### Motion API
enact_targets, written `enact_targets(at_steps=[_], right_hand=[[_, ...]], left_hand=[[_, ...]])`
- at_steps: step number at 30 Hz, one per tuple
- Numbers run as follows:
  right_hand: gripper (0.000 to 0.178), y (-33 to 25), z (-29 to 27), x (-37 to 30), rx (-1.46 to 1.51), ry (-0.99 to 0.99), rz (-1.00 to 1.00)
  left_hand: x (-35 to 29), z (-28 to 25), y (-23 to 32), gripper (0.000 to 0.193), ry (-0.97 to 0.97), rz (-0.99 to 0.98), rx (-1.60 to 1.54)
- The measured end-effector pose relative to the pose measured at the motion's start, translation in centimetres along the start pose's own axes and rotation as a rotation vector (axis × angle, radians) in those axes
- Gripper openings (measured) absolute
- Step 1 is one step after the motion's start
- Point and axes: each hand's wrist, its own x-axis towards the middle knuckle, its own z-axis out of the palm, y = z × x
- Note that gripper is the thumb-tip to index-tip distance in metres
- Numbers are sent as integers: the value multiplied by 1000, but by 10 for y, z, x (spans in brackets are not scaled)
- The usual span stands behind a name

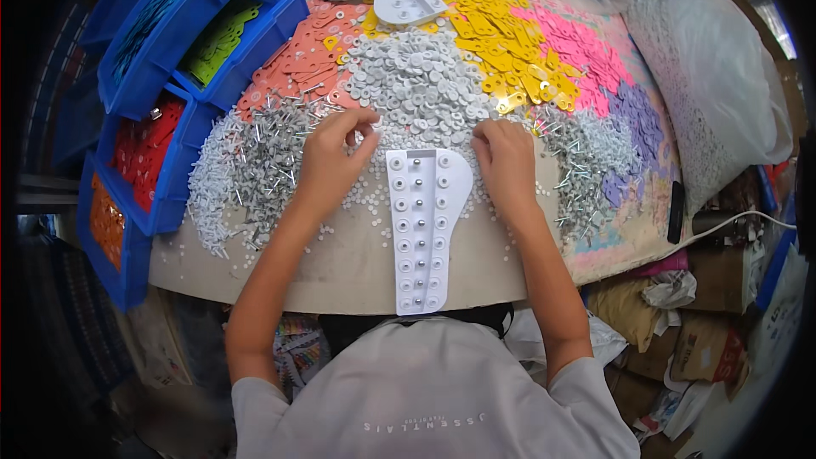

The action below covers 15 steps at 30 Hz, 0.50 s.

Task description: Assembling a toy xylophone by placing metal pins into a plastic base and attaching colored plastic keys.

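A white plastic tray (455,183), rounded at its far right side, lies lengthwise before me. White ring pieces sit in its two outer columns and a row of small metal studs runs down the middle. At the near edge of a heap of white round washers (412,76), my left hand (333,153) has its fingers curled toward the thumb; whatever is between the tips is too small to name. My right hand (508,161) is at the heap's right edge, fingers bent and pressed together, its fingertips partly hidden. Neither hand touches the tray.
Metal pins (263,161) and white pins (212,174) are heaped left; more metal pins (578,157) lie right. Orange (297,51), yellow (501,34), pink (582,51) and purple (642,123) flat pieces spread behind. Blue bins (208,132) stand left, a plastic sack (714,76) right.
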Motion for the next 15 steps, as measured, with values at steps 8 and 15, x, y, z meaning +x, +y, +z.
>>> enact_targets(at_steps=[8,15], right_hand=[[10,-18,-22,-16,157,-27,113],[9,-53,-47,-59,436,-276,19]], left_hand=[[-71,-5,19,10,-319,121,-167],[-90,8,13,11,-271,120,-112]])
